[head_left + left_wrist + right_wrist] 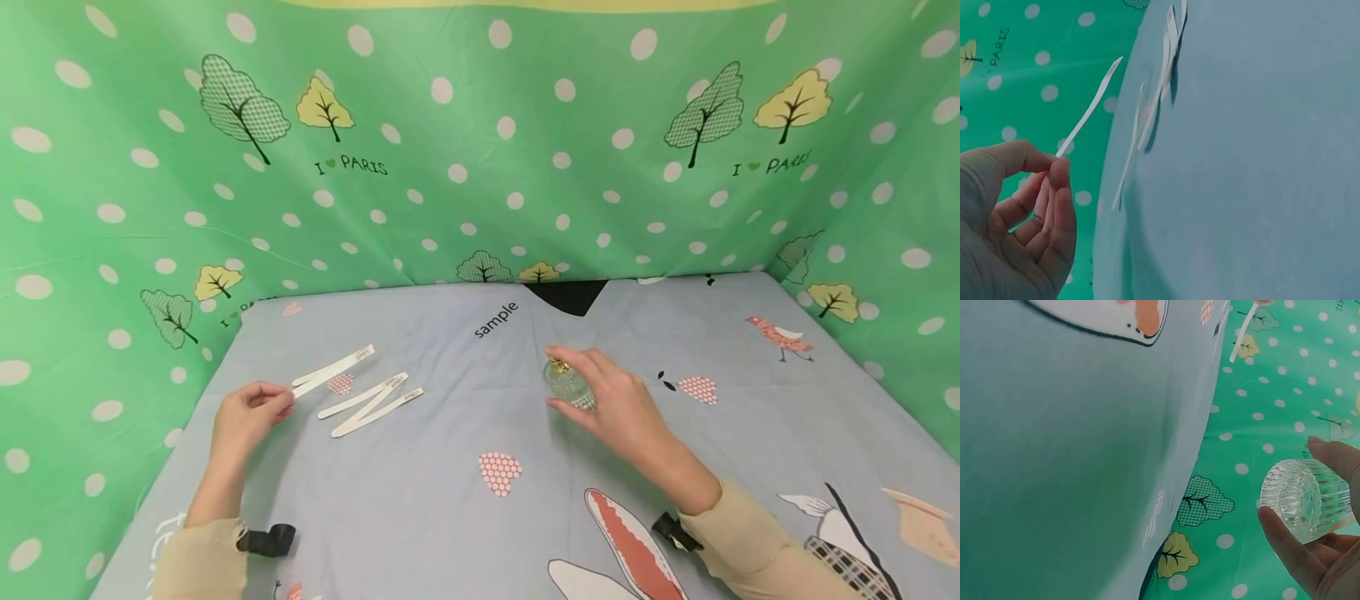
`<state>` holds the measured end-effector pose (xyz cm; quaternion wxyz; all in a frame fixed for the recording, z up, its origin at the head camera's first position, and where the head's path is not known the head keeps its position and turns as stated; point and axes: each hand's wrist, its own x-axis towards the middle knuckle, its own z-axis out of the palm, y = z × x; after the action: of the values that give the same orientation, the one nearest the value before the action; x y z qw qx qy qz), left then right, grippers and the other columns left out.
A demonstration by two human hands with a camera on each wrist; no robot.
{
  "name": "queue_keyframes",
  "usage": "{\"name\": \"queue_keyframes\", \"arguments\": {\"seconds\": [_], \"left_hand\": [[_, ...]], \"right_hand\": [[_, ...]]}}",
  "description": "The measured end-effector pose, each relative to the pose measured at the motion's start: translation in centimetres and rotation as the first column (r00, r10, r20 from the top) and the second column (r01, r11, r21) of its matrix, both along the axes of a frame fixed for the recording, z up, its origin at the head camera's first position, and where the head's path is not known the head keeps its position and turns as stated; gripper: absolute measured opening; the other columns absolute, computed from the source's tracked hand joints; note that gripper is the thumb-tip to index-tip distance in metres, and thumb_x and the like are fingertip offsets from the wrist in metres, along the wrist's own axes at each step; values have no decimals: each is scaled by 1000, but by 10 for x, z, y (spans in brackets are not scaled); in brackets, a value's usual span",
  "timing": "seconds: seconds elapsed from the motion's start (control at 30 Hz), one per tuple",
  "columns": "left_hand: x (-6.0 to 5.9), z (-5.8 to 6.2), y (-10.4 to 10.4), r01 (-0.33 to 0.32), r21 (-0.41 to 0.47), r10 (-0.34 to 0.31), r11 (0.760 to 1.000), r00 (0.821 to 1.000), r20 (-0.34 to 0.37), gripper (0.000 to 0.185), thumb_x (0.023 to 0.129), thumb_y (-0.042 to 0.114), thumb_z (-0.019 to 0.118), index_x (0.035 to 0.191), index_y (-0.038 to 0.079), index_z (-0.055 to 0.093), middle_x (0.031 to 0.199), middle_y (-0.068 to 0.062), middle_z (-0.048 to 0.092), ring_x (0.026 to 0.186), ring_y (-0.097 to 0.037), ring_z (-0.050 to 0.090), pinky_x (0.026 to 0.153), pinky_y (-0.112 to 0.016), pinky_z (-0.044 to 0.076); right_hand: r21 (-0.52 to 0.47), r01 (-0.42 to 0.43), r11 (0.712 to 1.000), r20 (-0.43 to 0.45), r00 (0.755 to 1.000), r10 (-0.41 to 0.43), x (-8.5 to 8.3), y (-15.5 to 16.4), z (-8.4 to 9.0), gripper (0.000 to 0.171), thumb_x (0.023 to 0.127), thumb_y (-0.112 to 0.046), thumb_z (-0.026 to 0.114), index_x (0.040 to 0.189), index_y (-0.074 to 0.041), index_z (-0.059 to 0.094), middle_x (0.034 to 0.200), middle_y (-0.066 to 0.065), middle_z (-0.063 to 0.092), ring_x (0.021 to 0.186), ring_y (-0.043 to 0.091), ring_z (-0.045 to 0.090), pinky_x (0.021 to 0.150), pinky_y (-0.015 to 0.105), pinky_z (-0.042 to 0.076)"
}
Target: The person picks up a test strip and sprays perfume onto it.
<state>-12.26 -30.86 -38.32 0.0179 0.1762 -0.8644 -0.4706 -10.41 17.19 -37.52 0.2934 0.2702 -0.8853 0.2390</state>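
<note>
In the head view my left hand (246, 418) pinches one end of a white paper test strip (336, 369) between thumb and fingertips. Its printed far end points up and to the right, and the left wrist view shows the strip (1091, 111) slightly bent. My right hand (628, 410) grips a clear glass perfume bottle (567, 387) with a gold neck, thumb on one side and fingers on the other. Ribbed walls and the thick round base of the bottle (1297, 497) show in the right wrist view, raised and tilted.
Several more white strips (375, 408) lie overlapping on the grey-blue printed cloth (420, 500), to the right of my left hand. A green dotted curtain (420, 133) hangs behind and at both sides of the table. Each wrist wears a black strap mount (272, 540).
</note>
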Motion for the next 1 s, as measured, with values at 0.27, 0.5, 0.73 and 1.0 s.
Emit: {"name": "queue_keyframes", "arguments": {"seconds": [0.27, 0.5, 0.73, 1.0], "left_hand": [[-3, -7, -10, 3, -75, 0, 997, 999, 34, 24, 91, 17, 65, 103, -3, 68, 63, 25, 63, 62, 5, 64, 62, -12, 53], [-8, -10, -13, 6, -100, 0, 995, 998, 59, 28, 91, 20, 65, 104, -4, 68, 62, 23, 63, 60, 4, 63, 60, -13, 51], [-10, -17, -18, 20, -75, -14, 997, 997, 80, 34, 93, 18, 64, 110, -11, 65, 64, 17, 66, 60, 4, 62, 59, -15, 54], [-12, -21, -23, 36, -63, -30, 997, 994, 102, 40, 96, 20, 60, 119, -12, 61, 68, 15, 68, 62, 5, 63, 62, -16, 57]], "right_hand": [[2, 2, 1000, -6, 1000, -2, 0, 1, -1, 73, 70, -24, 91, 134, -23, 56, 101, 5, 68, 56, 14, 56, 43, 17, 40], [4, 4, 1000, -6, 1000, -4, 0, 1, -1, 73, 70, -24, 91, 133, -23, 56, 100, 5, 68, 57, 15, 58, 44, 18, 41], [6, 7, 1000, -3, 1000, -7, 0, 1, -1, 73, 70, -24, 91, 134, -23, 56, 99, 4, 67, 60, 15, 59, 45, 19, 42], [13, 12, 1000, -5, 1000, -12, -1, 2, -1, 73, 70, -26, 91, 134, -23, 56, 98, 4, 67, 60, 16, 59, 45, 20, 43]]}}
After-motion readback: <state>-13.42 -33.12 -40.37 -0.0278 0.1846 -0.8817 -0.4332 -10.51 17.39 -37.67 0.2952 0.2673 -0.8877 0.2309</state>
